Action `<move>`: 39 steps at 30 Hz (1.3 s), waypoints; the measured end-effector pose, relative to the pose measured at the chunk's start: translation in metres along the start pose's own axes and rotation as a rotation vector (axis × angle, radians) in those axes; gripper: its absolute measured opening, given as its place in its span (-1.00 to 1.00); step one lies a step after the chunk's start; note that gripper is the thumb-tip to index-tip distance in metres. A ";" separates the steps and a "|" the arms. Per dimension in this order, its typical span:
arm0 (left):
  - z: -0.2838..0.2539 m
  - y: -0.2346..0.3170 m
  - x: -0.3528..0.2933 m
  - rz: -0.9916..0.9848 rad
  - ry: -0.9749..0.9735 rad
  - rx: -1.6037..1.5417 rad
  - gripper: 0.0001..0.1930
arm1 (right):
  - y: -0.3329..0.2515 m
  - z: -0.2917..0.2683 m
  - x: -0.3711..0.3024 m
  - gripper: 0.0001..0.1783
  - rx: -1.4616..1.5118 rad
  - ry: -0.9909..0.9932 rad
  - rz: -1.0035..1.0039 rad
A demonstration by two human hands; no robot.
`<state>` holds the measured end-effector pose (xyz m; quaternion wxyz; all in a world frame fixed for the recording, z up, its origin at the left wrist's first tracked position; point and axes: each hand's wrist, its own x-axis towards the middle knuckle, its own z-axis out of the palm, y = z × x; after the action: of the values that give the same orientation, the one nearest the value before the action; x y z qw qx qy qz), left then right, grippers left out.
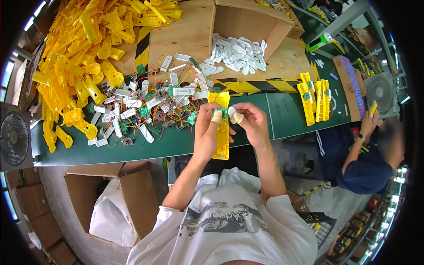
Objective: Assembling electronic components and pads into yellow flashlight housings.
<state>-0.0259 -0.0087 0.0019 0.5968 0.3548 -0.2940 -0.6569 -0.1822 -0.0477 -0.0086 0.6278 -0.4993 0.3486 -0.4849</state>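
Observation:
In front of me a yellow plastic housing (221, 152) lies lengthwise over the table's front edge, under both hands. My left hand (206, 133) pinches a small green circuit board (223, 113) above the housing's left side. Between finger and thumb of my right hand (254, 126) is a small white plastic piece (231, 112), close to the board. Beige covers wrap both thumb tips. To the left lies a tangle of circuit boards (144, 111), white plastic cases (183, 91) and red and yellow wires. Whether board and housing are joined is hidden by my fingers.
Yellow housings (84, 57) are heaped at the far left. A cardboard box (251, 22) on its side holds white oval pieces (238, 53). Several filled housings (314, 99) lie at right. A fan (16, 137), a floor carton (139, 203) and a seated co-worker (366, 163) flank me.

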 end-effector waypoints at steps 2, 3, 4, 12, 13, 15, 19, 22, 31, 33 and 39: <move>-0.001 0.003 -0.001 -0.012 0.011 -0.004 -0.81 | 0.001 -0.001 -0.004 -0.82 -0.212 0.050 -0.110; -0.002 0.003 -0.002 -0.015 0.014 0.002 -0.81 | -0.002 -0.003 -0.004 -0.82 -0.204 0.050 -0.108; -0.003 0.004 -0.002 -0.021 0.006 0.022 -0.80 | -0.006 -0.007 -0.003 -0.83 -0.318 -0.074 -0.215; 0.000 0.004 -0.005 -0.006 -0.033 0.078 -0.70 | -0.031 -0.023 -0.001 -0.78 -0.635 -0.314 -0.290; 0.001 0.004 -0.006 0.014 -0.047 0.074 -0.68 | -0.031 -0.024 -0.001 -0.76 -0.605 -0.343 -0.257; -0.003 0.002 -0.006 0.016 -0.073 0.080 -0.61 | -0.023 -0.021 -0.003 -0.73 -0.437 -0.281 -0.182; 0.004 0.002 -0.009 0.068 -0.066 0.126 -0.61 | -0.005 -0.024 -0.009 -0.61 -0.040 -0.192 -0.044; 0.008 0.000 -0.011 0.106 -0.036 0.168 -0.59 | -0.008 -0.010 -0.010 -0.58 0.190 -0.120 0.041; -0.007 -0.017 -0.009 0.285 0.027 0.610 -0.60 | -0.007 -0.005 -0.011 -0.50 0.021 -0.010 0.164; -0.010 -0.018 -0.009 0.346 0.005 0.733 -0.61 | -0.009 -0.003 -0.013 -0.50 0.003 -0.004 0.160; 0.009 0.001 -0.011 0.176 -0.020 0.725 -0.68 | -0.005 -0.005 -0.020 -0.50 -0.014 0.013 0.132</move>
<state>-0.0327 0.0014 0.0088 0.4838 0.5101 -0.5425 -0.4598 -0.1941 -0.0299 -0.0059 0.6524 -0.4768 0.3881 -0.4432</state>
